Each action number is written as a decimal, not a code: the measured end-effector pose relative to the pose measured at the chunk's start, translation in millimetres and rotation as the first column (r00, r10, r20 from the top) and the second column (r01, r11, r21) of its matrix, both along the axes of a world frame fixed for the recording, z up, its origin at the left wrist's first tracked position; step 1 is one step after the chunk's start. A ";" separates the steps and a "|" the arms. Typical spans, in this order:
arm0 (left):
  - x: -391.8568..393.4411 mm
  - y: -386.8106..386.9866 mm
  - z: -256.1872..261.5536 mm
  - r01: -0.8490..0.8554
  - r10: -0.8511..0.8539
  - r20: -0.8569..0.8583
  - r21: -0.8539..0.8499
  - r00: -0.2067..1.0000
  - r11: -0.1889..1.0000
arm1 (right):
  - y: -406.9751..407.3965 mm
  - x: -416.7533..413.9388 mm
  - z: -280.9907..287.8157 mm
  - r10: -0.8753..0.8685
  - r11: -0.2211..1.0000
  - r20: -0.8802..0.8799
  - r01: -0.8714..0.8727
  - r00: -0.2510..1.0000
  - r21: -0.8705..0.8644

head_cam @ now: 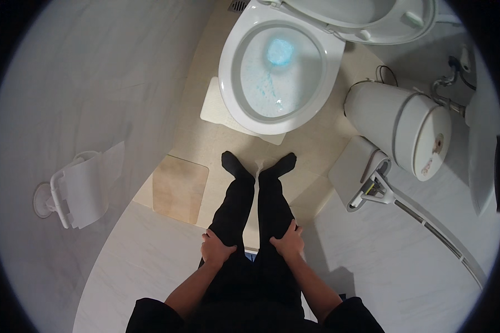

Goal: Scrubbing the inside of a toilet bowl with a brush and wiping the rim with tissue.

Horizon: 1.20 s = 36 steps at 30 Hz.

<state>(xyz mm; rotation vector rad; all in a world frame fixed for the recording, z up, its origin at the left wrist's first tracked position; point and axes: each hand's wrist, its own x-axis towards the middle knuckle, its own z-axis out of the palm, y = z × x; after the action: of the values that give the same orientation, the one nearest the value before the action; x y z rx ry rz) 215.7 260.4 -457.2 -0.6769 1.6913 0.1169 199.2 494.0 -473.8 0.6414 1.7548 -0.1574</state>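
My left hand [217, 249] rests on one thigh of my black trousers [233, 216], its thumb apart from the fingers. On the other leg lies my right hand [289, 242], its thumb also spread from the fingers around the cloth. I see no object in either hand. Before my dark-socked feet stands a white toilet bowl [282, 127], its seat and lid [404, 25] raised. Blue cleaner foam [280, 52] sits in the bowl, with blue specks trailing from it.
A toilet paper roll [85, 191] hangs on the left wall. To the right are a white bin [379, 106], a grey bucket [350, 166] and a mop with a long handle [441, 239]. A pale mat [216, 108] lies under the bowl, a tan mat [180, 189] at floor left.
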 end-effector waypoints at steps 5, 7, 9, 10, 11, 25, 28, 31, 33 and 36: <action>11.1 -13.5 2.9 -0.023 0.027 -0.063 0.067 0.998 0.998 | 3.3 -2.2 3.4 -0.006 0.999 -0.054 0.005 0.999 -0.033; 20.4 -25.0 1.9 0.002 0.010 -0.117 0.099 0.993 0.995 | 10.0 8.0 6.2 -0.037 0.995 0.019 0.039 0.999 -0.087; 17.3 -35.9 12.8 -0.083 0.093 -0.044 0.188 0.995 0.979 | 21.8 20.2 6.2 -0.080 0.988 -0.051 0.072 0.996 -0.134; 15.8 -41.3 18.9 -0.073 0.089 -0.074 0.195 0.993 0.978 | 28.7 24.8 7.7 -0.114 0.977 -0.076 0.098 0.991 -0.189; 15.1 -47.2 25.4 -0.078 0.107 -0.100 0.262 0.989 0.962 | 36.2 28.8 10.1 -0.121 0.978 -0.104 0.101 0.987 -0.185; -62.6 -95.0 109.0 -0.077 0.291 -0.469 0.422 0.834 0.903 | 88.3 -72.4 113.7 -0.247 0.942 -0.517 0.078 0.819 -0.326; -92.0 -86.4 122.5 -0.098 0.371 -0.525 0.475 0.766 0.875 | 94.7 -84.7 130.6 -0.245 0.945 -0.622 0.041 0.744 -0.323; -97.5 -91.7 126.5 -0.128 0.448 -0.559 0.519 0.698 0.845 | 93.0 -83.4 142.4 -0.229 0.948 -0.647 0.016 0.727 -0.317; -94.7 -96.7 126.0 -0.105 0.429 -0.590 0.502 0.684 0.858 | 91.6 -75.5 147.6 -0.223 0.943 -0.632 -0.002 0.743 -0.334; -82.7 -106.7 129.2 -0.068 0.355 -0.590 0.452 0.726 0.890 | 92.0 -58.4 146.7 -0.188 0.941 -0.604 -0.035 0.774 -0.338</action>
<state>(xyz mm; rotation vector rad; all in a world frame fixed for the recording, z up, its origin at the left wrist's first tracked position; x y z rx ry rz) 133.0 153.7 -328.0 -0.5406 2.1617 0.9579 140.9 585.9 -327.1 0.4295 2.2742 -0.7948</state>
